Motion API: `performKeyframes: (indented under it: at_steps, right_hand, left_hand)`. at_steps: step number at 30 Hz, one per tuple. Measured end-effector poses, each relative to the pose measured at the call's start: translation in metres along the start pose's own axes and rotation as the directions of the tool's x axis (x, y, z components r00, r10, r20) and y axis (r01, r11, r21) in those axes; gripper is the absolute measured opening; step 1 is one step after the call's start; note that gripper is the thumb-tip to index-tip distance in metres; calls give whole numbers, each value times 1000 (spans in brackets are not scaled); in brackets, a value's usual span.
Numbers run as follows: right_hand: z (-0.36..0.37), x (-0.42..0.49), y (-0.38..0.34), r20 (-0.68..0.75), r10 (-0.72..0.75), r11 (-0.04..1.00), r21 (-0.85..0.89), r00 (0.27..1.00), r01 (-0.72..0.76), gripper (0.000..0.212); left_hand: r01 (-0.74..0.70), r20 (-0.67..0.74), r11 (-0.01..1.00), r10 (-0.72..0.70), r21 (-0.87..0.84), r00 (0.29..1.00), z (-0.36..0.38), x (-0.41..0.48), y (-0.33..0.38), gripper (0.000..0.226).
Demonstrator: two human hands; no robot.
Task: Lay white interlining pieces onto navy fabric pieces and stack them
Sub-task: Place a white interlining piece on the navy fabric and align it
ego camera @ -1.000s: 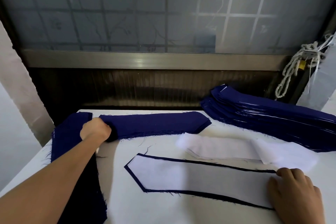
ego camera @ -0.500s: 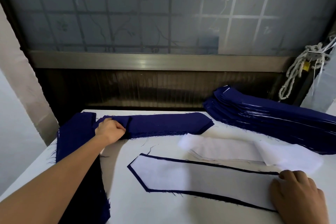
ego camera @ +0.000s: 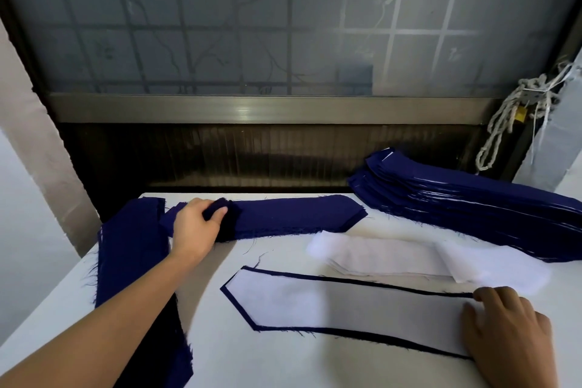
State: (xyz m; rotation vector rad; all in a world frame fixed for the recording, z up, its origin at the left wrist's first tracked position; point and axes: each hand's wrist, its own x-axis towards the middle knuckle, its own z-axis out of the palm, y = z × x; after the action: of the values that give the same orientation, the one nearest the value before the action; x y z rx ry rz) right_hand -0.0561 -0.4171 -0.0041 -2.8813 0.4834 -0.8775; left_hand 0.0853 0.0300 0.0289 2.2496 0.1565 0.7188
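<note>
A white interlining piece (ego camera: 330,302) lies on a navy fabric piece, whose dark edge (ego camera: 362,332) frames it, at the table's front centre. My right hand (ego camera: 510,327) rests flat on its right end. My left hand (ego camera: 196,230) pinches the top layer of a navy fabric pile (ego camera: 293,214) at the back left, bunching the cloth between the fingers. Loose white interlining pieces (ego camera: 393,257) lie in a pile between the two.
A tall stack of finished navy pieces (ego camera: 472,201) fills the back right. More navy fabric (ego camera: 132,249) drapes over the white table (ego camera: 283,362) at its left edge. A window frame and a knotted rope (ego camera: 516,116) stand behind.
My left hand has slid right along the navy pile and gathered a fold of its top piece. My right hand has stayed on the interlined piece.
</note>
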Motion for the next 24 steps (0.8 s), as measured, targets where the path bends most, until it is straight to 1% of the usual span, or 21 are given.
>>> performKeyframes:
  at_steps: [2, 4, 7, 9, 10, 11, 13, 14, 15, 16, 17, 18, 19, 20, 22, 24]
  right_hand:
    - [0, -1, 1, -68, -102, 995, -2, 993, 102, 9]
    - [0, -2, -3, -87, -193, 981, 22, 977, 195, 23]
    - [-3, -8, -28, -85, -289, 950, 101, 954, 297, 24]
    - [-3, -14, -55, -69, -362, 910, 188, 930, 369, 41]
    - [-3, -17, -70, -62, -403, 882, 242, 913, 405, 52]
    - [-4, -18, -85, -52, -444, 846, 304, 894, 438, 65]
    - [-5, -19, -111, -42, -515, 761, 437, 856, 479, 83]
    - [-4, -18, -121, -42, -545, 715, 499, 837, 490, 85]
    - [-3, -17, -128, -46, -577, 667, 550, 816, 502, 80]
    - [-1, -16, -133, -62, -604, 628, 577, 795, 522, 67]
    - [1, -14, -135, -88, -621, 605, 578, 779, 547, 50]
    - [3, -12, -134, -112, -624, 603, 561, 774, 567, 38]
    - [6, -9, -132, -132, -616, 614, 538, 777, 578, 34]
    - [8, -6, -128, -156, -601, 632, 508, 784, 586, 32]
    - [11, 1, -115, -218, -564, 679, 427, 797, 597, 26]
    - [15, 9, -93, -272, -537, 727, 330, 798, 602, 20]
  left_hand:
    - [-131, 27, 991, 131, -7, 991, 2, -14, 16, 14]
    - [-258, 86, 966, 259, -33, 962, 4, -32, 33, 16]
    - [-426, 171, 899, 438, -105, 882, 6, -65, 61, 20]
    - [-534, 179, 837, 547, -121, 818, 6, -89, 82, 20]
    - [-595, 187, 793, 608, -128, 771, 6, -100, 91, 18]
    - [-665, 200, 732, 680, -145, 705, 6, -110, 99, 17]
    - [-796, 248, 582, 806, -168, 537, 7, -128, 110, 21]
    - [-853, 265, 500, 852, -151, 452, 7, -136, 112, 28]
    - [-896, 276, 428, 881, -118, 385, 7, -142, 112, 35]
    - [-921, 269, 380, 899, -85, 346, 6, -145, 110, 41]
    - [-926, 247, 373, 905, -66, 347, 5, -147, 107, 45]
    - [-921, 197, 385, 909, -57, 368, 4, -147, 104, 48]
    - [-908, 127, 414, 906, -66, 404, 2, -145, 99, 47]
    - [-884, 48, 458, 889, -96, 456, -1, -141, 94, 40]
    - [-810, -77, 563, 811, -162, 579, -7, -133, 83, 14]
    - [-671, -176, 717, 647, -191, 742, -12, -125, 71, 21]
